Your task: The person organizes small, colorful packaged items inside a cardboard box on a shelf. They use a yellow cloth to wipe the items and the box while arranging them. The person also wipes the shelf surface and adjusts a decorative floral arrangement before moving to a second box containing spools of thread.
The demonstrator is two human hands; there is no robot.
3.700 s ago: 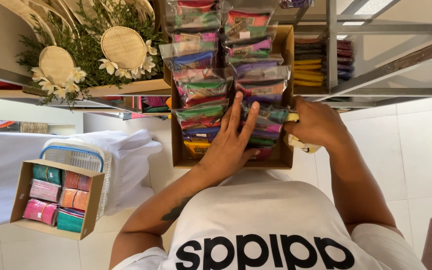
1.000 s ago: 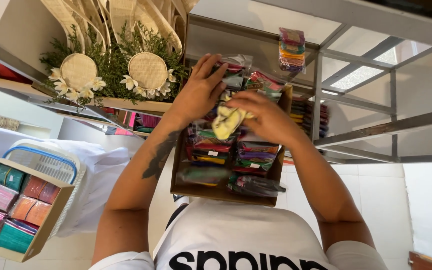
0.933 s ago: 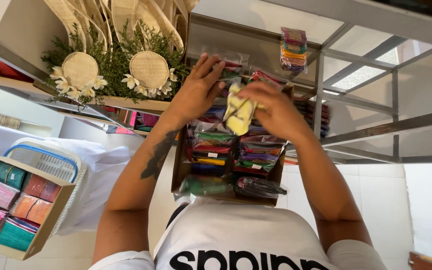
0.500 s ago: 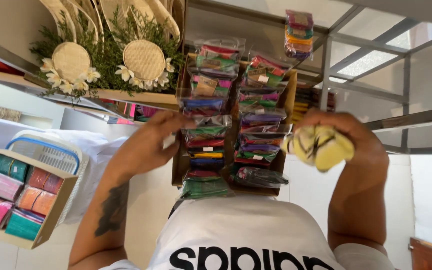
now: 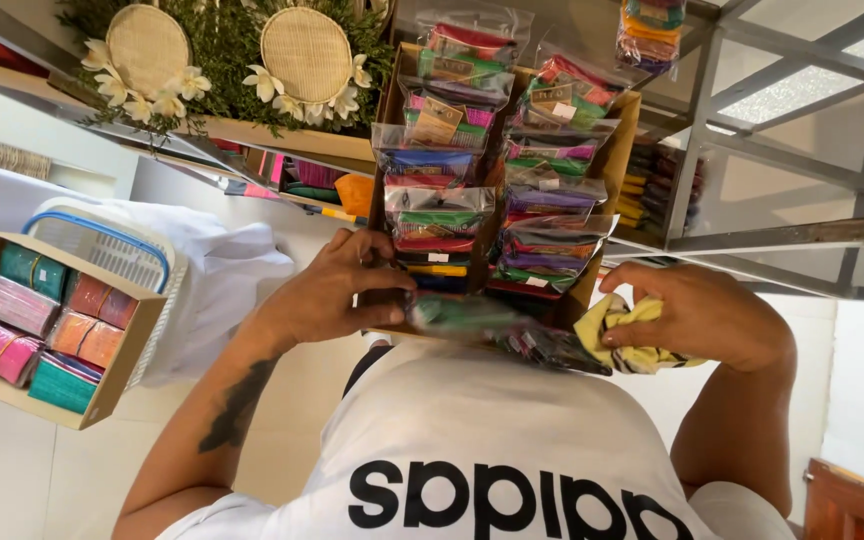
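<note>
From my remote seat, far left sits a small open carton of banded cloth bundles (image 5: 42,325) leaning against a white basket with a blue rim (image 5: 102,250); neither is touched. My left hand (image 5: 337,290) curls over the near left corner of the tall cardboard box (image 5: 614,150), fingers bent and pressing a green clear-wrapped packet (image 5: 457,312) at its bottom edge. That box carries two columns of clear-bagged colourful fabric packets (image 5: 432,215), packed loosely and overlapping, and the lowest ones already bulge past the rim toward my shirt. I judge the weak point to be there: with only one hand steadying one corner, a tilt could let the slick bags slide out in a cascade. My right hand (image 5: 707,315) is closed around a crumpled yellow patterned cloth (image 5: 612,325), so it cannot catch anything without dropping that. The metal shelf frame (image 5: 712,130) stands close on the right, and an elbow knock there could jolt the box.
</note>
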